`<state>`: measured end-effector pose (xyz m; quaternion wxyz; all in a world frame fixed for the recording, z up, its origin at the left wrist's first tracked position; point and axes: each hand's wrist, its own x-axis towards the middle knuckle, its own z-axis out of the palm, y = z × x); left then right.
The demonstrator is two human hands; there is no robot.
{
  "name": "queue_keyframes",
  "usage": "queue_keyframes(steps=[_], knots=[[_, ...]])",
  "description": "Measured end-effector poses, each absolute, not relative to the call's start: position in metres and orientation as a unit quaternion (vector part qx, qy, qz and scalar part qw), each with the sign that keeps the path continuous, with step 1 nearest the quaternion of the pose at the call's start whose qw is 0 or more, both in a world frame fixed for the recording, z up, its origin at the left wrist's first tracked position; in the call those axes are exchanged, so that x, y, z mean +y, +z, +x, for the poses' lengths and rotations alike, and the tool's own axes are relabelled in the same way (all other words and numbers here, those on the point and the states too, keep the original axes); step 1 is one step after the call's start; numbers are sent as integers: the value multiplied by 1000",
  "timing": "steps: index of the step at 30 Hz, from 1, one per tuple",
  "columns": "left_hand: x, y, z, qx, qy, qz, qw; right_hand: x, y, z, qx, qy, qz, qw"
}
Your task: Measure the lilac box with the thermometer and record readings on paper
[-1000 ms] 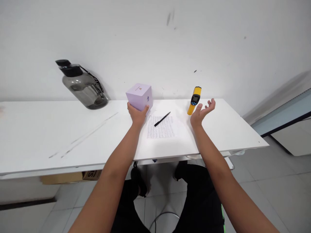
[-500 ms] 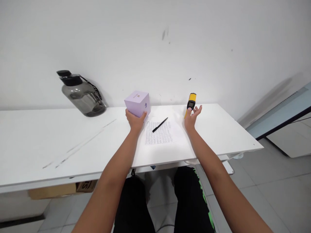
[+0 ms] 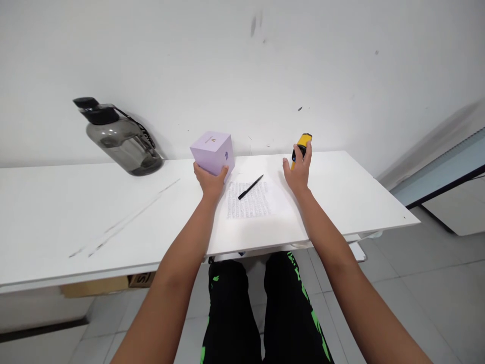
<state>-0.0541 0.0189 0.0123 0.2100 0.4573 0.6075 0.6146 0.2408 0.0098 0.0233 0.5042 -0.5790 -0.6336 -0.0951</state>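
Note:
My left hand [image 3: 210, 181] is wrapped round the lower near side of a lilac cube-shaped box [image 3: 213, 154], its thumb on the right face. A small emblem shows on the box's top and side. My right hand [image 3: 298, 171] is at a yellow-and-black infrared thermometer [image 3: 302, 143], which stands near the wall. Its fingers curl over the upper body, and the thumb sticks out to the left, apart from the handle. The hand hides most of the lower handle. Between both hands, a black pen [image 3: 250, 187] lies slanted across a sheet of paper [image 3: 248, 208] covered with writing.
A grey see-through water bottle [image 3: 123, 144] with a black lid and strap stands at the left by the wall [image 3: 212, 60]. The white table [image 3: 125, 202] ends at the right. Below its left part, cardboard [image 3: 94, 287] shows. A pale-blue panel [image 3: 435, 169] stands beyond the right end.
My right hand has turned over, its fingers now over the thermometer instead of spread beside it. My left hand stays on the box. The view has shifted a little.

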Motion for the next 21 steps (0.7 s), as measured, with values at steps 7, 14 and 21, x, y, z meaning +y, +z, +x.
queue_keyframes(steps=[7,14,21], knots=[[22,11,-54,597,630,449,212,16,16,250,-643,-114,-571,498],[24,8,-56,593,631,456,208,17,10,259,-616,-110,-578,523],[21,12,-55,605,618,456,210,17,9,265,-619,-107,-555,545]])
